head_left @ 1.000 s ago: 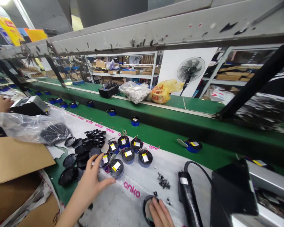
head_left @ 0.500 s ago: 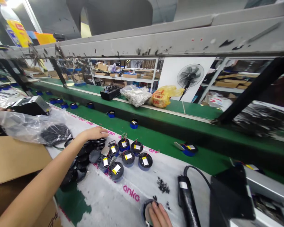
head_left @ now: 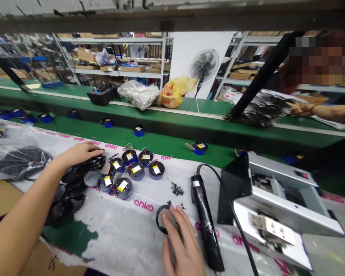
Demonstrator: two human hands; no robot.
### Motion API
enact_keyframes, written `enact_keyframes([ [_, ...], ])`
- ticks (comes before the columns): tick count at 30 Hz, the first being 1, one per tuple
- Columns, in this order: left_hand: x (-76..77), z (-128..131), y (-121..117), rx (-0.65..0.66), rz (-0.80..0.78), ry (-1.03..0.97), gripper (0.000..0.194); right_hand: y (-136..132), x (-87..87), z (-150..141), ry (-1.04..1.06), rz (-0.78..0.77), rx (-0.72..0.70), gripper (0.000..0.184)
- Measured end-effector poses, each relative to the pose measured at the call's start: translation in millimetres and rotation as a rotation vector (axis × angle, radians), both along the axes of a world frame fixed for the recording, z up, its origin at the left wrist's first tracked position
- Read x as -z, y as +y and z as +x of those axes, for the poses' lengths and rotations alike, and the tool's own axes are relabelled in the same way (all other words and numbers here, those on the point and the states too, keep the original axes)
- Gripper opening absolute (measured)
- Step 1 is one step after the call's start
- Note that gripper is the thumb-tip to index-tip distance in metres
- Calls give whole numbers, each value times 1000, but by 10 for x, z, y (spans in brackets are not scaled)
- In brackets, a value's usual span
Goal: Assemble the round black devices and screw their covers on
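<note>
My left hand [head_left: 79, 152] reaches out to the left and rests, fingers curled down, on a stack of black round covers [head_left: 95, 160]. Whether it grips one I cannot make out. Just right of it stand several round black and blue units with yellow labels [head_left: 135, 169]. My right hand [head_left: 181, 241] lies near the front edge, its fingers pressing on a black ring part [head_left: 161, 221] on the white anko sheet [head_left: 123, 237]. A small heap of black screws [head_left: 176, 189] lies just beyond that hand.
A black electric screwdriver [head_left: 207, 226] with a cable lies right of my right hand. A grey machine [head_left: 278, 199] stands further right. A clear bag of black parts [head_left: 15, 159] is at the left. Beyond runs a green conveyor [head_left: 166, 138] carrying blue units. Another person's arm [head_left: 319, 111] reaches in at the far right.
The view has swung right and down, showing the grey machine. My left hand moved from the near labelled units out to the stack of black covers and stays there. The right hand stays on the ring.
</note>
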State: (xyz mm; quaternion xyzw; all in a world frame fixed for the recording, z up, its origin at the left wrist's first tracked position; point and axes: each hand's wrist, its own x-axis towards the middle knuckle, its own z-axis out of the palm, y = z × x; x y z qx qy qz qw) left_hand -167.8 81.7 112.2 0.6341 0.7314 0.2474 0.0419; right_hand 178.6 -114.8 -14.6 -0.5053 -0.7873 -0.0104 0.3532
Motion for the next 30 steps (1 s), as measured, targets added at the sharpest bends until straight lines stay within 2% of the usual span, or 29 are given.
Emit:
enact_keyframes([
  [3, -108, 233, -329, 31, 11, -107, 30, -11, -125, 23, -32, -55, 4, 44],
  [5, -38, 533, -668, 32, 56, -211, 34, -9, -164, 33, -43, -54, -1, 41],
  [7, 172, 924, -1020, 103, -15, -362, 36, 2, -182, 40, -38, -28, -8, 38],
  [9, 455, 1319, -1301, 248, -227, -605, 39, 23, -194, 50, -30, -17, -11, 35],
  [11, 714, 1621, -1467, 310, -415, -815, 47, 49, -210, 63, -31, -25, -24, 35],
  [13, 887, 1781, -1529, 331, -596, -1132, 58, 79, -232, 76, -35, -38, -38, 35],
  [15, 970, 1820, -1528, 340, -662, -1341, 57, 109, -257, 81, -30, -49, -44, 33],
  [18, 990, 1788, -1506, 353, -650, -1402, 46, 141, -298, 60, -16, -70, -31, 31],
  [26, 973, 1835, -1515, 240, -718, -1518, 53, 177, -453, -3, -22, -146, 3, 25],
  [30, 973, 1850, -1486, 218, -715, -1494, 56, 199, -467, 13, 5, -215, 4, 21],
])
